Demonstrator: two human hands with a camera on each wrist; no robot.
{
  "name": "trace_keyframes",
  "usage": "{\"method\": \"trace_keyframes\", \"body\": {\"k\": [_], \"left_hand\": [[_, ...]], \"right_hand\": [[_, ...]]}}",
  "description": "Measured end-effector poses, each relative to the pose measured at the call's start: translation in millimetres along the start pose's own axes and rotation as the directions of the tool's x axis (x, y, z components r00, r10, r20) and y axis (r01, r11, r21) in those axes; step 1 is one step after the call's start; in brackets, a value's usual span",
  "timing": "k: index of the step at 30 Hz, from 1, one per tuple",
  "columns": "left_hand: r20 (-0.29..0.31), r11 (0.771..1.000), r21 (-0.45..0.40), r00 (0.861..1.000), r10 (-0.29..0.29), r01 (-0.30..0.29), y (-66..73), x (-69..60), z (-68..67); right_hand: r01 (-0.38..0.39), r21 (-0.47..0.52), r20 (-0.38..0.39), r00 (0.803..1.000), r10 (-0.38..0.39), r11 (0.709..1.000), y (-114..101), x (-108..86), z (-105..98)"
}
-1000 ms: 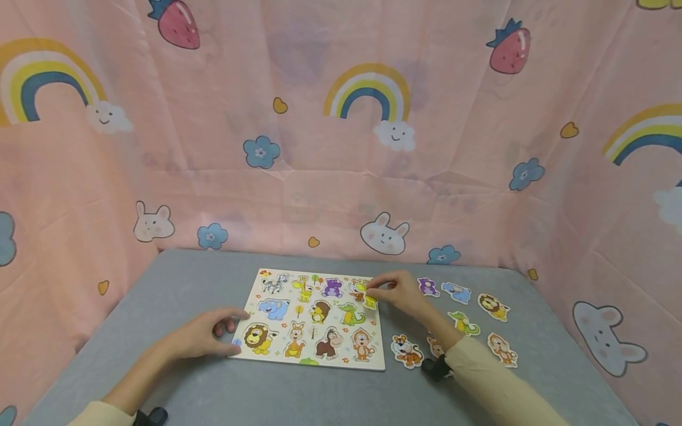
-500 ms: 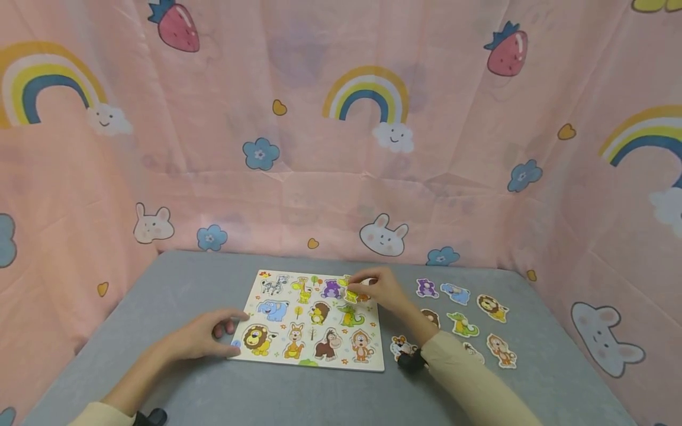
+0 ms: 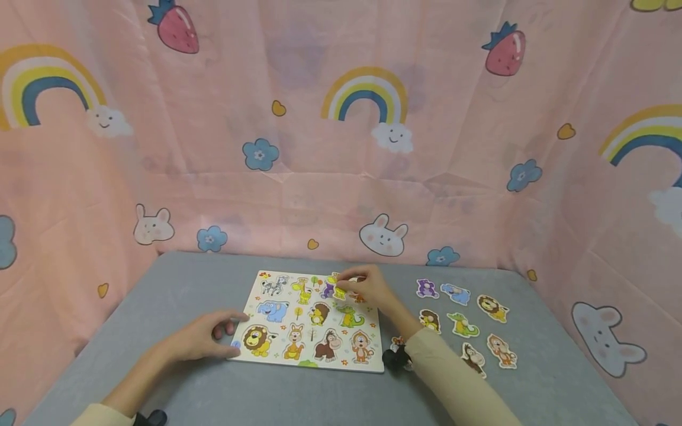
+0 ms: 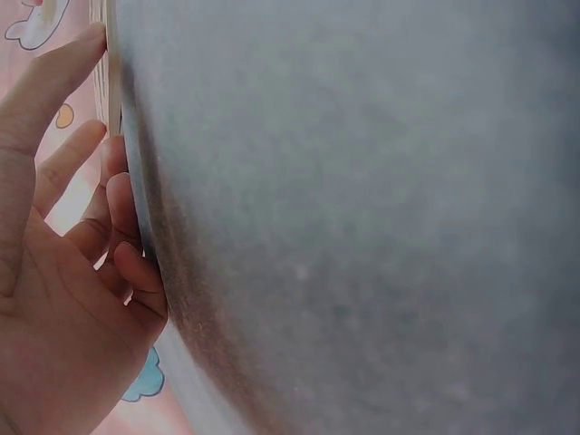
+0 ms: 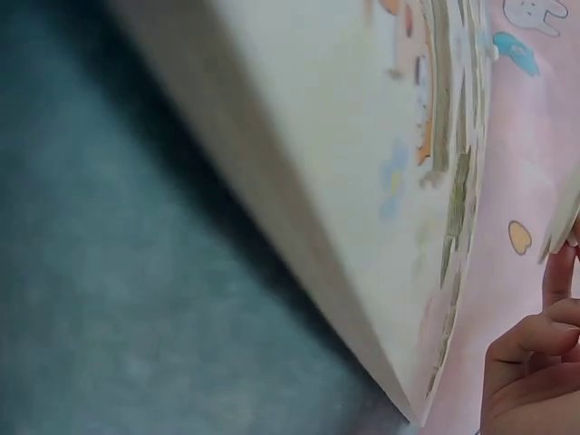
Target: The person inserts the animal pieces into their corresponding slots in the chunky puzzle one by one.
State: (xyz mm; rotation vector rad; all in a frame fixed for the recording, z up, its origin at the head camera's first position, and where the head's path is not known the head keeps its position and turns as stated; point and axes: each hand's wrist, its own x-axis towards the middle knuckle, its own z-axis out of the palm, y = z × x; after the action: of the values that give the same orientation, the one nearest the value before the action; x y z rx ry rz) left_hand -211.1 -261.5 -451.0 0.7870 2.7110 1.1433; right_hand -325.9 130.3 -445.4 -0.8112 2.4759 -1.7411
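Over the board (image 3: 376, 349), right hand (image 3: 375, 291) pinches giraffe piece (image 3: 337, 293) — print: head view only — relaxed left hand (image 3: 199, 337) touches board.

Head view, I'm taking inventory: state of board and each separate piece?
Board: flat, left hand touching edge
Giraffe piece: pinched in right hand
Purple piece: loose
Elephant piece: loose
Lion piece: loose
Hedgehog piece: loose
Crocodile piece: loose
Monkey piece: loose
Gorilla piece: loose
Orange piece: mostly hidden
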Motion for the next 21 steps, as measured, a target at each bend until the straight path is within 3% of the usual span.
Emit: {"method": "trace_keyframes", "body": {"k": [9, 15, 21], "left_hand": [[0.003, 1.000, -0.018, 1.000, 0.000, 0.000, -1.2, 0.1, -1.0], [0.004, 1.000, -0.019, 1.000, 0.002, -0.001, -1.1, 0.2, -0.6], [0.000, 1.000, -0.023, 1.000, 0.007, -0.007, -1.4, 0.4, -0.3]], "right_hand": [[0.049, -0.010, 0.020, 0.999, -0.049, 0.999, -1.6, 9.7, -6.4], [0.017, -0.090, 0.033, 0.999, -0.014, 0.996, -5.6, 13.9, -6.4], [-0.003, -0.098, 0.024, 1.000, 0.005, 0.995, -10.6, 17.2, 0.1]]}}
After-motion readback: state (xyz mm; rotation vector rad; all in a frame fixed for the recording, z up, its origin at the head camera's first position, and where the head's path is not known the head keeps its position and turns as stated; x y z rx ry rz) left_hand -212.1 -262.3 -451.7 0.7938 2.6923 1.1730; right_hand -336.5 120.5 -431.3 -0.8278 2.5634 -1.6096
